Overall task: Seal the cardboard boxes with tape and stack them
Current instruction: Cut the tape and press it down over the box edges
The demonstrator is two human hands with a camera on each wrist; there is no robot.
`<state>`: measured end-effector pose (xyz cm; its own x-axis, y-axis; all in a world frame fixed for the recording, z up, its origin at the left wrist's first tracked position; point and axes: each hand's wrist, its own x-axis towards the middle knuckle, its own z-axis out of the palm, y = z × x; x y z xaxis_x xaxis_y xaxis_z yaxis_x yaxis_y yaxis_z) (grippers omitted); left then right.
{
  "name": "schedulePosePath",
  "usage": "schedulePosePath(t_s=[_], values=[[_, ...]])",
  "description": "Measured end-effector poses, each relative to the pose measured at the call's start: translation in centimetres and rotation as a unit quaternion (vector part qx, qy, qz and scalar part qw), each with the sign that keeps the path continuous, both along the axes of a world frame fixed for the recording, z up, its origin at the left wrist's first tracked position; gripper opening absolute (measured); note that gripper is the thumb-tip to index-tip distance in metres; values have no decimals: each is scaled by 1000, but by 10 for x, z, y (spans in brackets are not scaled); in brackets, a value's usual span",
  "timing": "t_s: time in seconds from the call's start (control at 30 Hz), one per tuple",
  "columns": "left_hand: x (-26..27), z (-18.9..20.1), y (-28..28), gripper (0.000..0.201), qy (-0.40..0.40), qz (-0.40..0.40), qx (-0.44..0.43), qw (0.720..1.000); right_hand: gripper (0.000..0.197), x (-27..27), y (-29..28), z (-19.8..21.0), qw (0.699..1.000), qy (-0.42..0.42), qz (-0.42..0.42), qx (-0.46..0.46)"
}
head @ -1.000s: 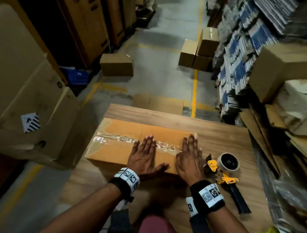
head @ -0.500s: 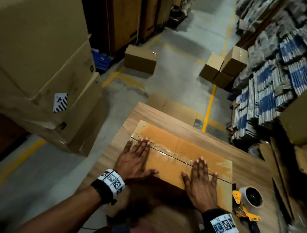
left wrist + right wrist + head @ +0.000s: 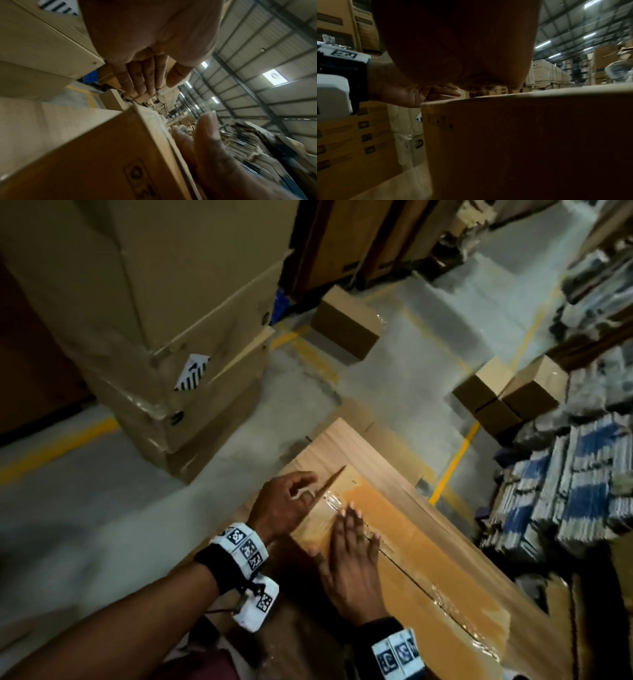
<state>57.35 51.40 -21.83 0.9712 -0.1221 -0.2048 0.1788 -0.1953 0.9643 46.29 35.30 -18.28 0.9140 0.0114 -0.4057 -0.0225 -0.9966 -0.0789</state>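
A brown cardboard box lies on the wooden table, with clear tape running along its top seam. My right hand lies flat on the top near the box's left end, fingers straight over the taped seam. My left hand is at that end's edge, fingers loosely bent against the end face. In the left wrist view the left hand shows straight fingers beyond the box corner, and the right hand's fingertips rest on the top. The right wrist view shows a dark palm above the box side.
Tall stacked cartons stand close on the left of the table. Small sealed boxes sit on the floor ahead and to the right. Bundles of flattened cardboard fill the right side. A yellow line marks the concrete floor.
Both hands have slid left along the taped seam. The left hand has left the top and reached the box's left end. My view has swung left, and the tape dispenser is out of sight.
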Motion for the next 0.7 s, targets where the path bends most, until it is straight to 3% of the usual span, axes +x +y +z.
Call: schedulePosePath(t_s=[0.17,0.37,0.43,0.5,0.6,0.7], values=[[10,-19,21,49,79,-33,-104,991,98,9,8,-4,999,8,-18,-26],[-10,-44,-8,81,55,-210,-139,966,96,9,11,-16,999,-25,-9,-42],[-17,-56,-12,104,48,-217,-81,972,94,7,10,-24,997,-43,-6,-56],[-19,-63,-9,108,46,-216,-19,975,93,7,10,-30,996,-66,-6,-57],[-16,-66,-6,93,54,-219,62,972,93,9,11,-30,996,-66,-4,-51],[-11,-61,-7,80,-35,-198,158,967,94,13,8,-27,997,-69,-11,-29]])
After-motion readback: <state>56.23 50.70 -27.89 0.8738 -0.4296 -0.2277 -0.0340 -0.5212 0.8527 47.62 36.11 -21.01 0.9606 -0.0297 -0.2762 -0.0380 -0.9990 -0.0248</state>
